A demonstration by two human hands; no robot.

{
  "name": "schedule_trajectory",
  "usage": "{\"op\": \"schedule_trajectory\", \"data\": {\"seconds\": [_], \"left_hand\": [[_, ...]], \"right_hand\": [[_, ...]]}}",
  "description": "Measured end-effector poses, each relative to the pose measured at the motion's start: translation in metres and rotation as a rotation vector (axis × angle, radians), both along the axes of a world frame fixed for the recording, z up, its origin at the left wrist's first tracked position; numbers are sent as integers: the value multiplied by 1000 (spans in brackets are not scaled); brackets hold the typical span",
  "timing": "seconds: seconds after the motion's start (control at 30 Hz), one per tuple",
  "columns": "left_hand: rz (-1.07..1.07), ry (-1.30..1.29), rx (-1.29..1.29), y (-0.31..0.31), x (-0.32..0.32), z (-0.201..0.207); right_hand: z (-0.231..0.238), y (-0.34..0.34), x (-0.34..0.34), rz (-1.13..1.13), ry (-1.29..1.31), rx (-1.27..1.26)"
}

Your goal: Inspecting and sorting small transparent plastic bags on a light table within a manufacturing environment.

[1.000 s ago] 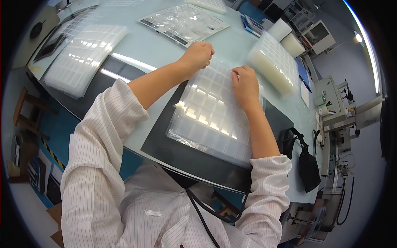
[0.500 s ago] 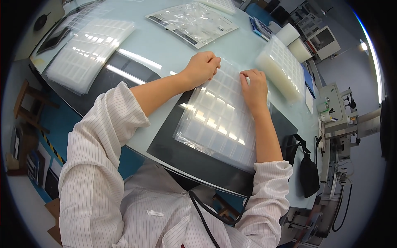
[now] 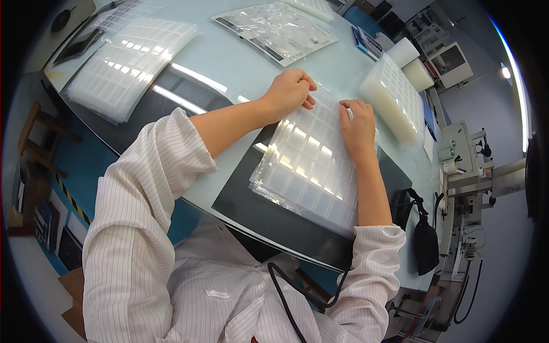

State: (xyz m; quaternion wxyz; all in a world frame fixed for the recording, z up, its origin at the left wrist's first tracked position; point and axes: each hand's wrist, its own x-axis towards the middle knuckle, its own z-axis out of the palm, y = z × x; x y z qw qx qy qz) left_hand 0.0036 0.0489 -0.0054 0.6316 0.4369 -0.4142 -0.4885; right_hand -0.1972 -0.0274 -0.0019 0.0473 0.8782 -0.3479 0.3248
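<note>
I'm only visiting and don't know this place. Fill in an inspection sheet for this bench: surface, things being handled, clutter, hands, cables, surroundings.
Surface: pale glossy table, with a dark mat under the work.
Things handled: clear grid sheets, lying flat and overlapping.
Clutter: left stack and thicker right stack of similar sheets; clear plastic wrap farther back; black strapped item.
Hands: left hand at the sheets' far end, fingers curled; right hand over their right side. Grip unclear for both.
Cables: black cord before the striped shirt.
Surroundings: wooden stool left, machinery right.
</note>
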Motion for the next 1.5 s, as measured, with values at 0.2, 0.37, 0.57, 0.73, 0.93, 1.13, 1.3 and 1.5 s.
{"op": "schedule_trajectory", "data": {"seconds": [0.2, 0.37, 0.57, 0.73, 0.93, 1.13, 1.3, 1.5], "left_hand": [[-115, -220, 5, 1, 0, -3], [-103, -262, 2, 1, 2, -5], [-101, -297, -4, 1, -1, -4], [-99, -311, -6, -1, -1, -5], [-111, -301, -7, 0, -2, -2], [-67, -474, -205, 9, -4, 9], [-164, -158, -65, 3, 2, 8], [-87, -63, 56, 2, 3, -4]], "right_hand": [[2, 0, 1, -11, 9, 51], [4, 0, 3, 16, 22, 58], [3, -5, -1, 32, 15, 67], [-3, -7, -1, 63, -76, 70], [5, -4, 1, 21, 36, -47], [52, 35, 17, 246, -337, 490], [28, 9, 23, 145, -187, 357], [4, 0, 23, -9, 39, 102]]}}
